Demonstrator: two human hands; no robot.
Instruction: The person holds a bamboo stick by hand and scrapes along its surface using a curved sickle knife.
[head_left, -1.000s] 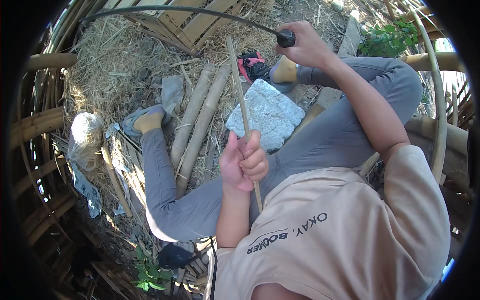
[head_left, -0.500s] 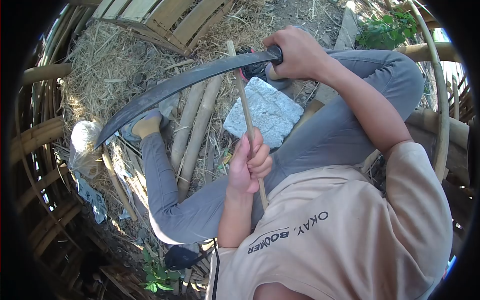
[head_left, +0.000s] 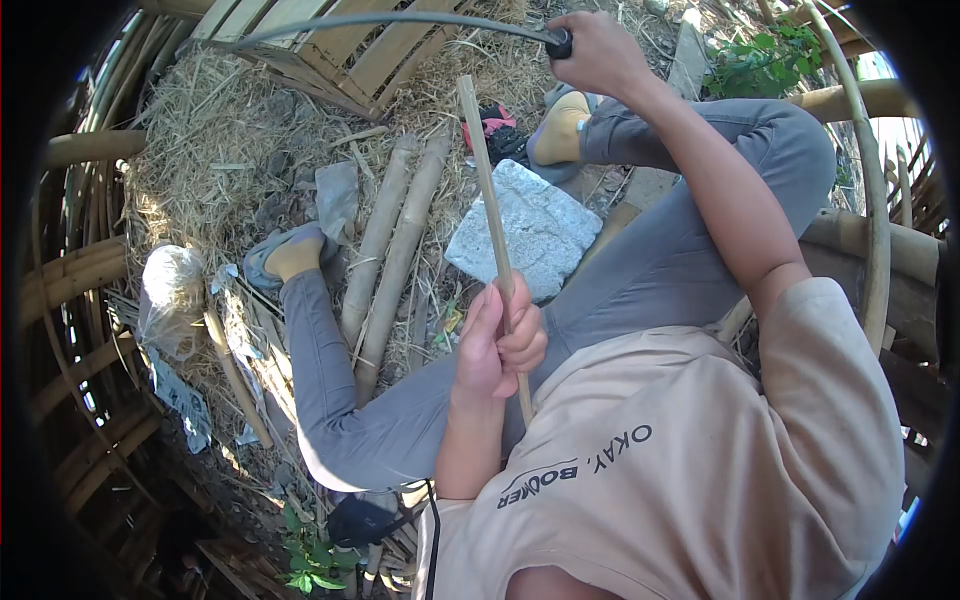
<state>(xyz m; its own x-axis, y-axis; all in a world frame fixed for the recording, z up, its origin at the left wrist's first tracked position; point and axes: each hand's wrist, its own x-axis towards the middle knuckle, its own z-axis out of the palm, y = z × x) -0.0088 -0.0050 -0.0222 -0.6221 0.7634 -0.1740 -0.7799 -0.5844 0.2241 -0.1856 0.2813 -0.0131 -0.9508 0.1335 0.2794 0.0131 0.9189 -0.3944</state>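
My left hand (head_left: 503, 340) is closed around a thin bamboo strip (head_left: 488, 190), which points up and away from my body with its lower end against my shirt. In my right hand (head_left: 603, 55) is the handle of a long, curved machete (head_left: 400, 17). Its dark blade reaches left across the top of the view, seen nearly edge-on and apart from the strip. Below the strip's middle, a pale stone block (head_left: 530, 235) lies on the ground between my legs.
Two bamboo poles (head_left: 395, 250) lie on the straw-strewn ground beside my left foot (head_left: 290, 257). A slatted wooden crate (head_left: 350, 50) stands at the top. A clear plastic bag (head_left: 172, 290) sits at the left, and bamboo fencing (head_left: 80, 270) curves around both sides.
My right hand has lifted the machete up and away from the strip, and the blade has turned from its flat side to nearly edge-on. My left hand stays almost in place.
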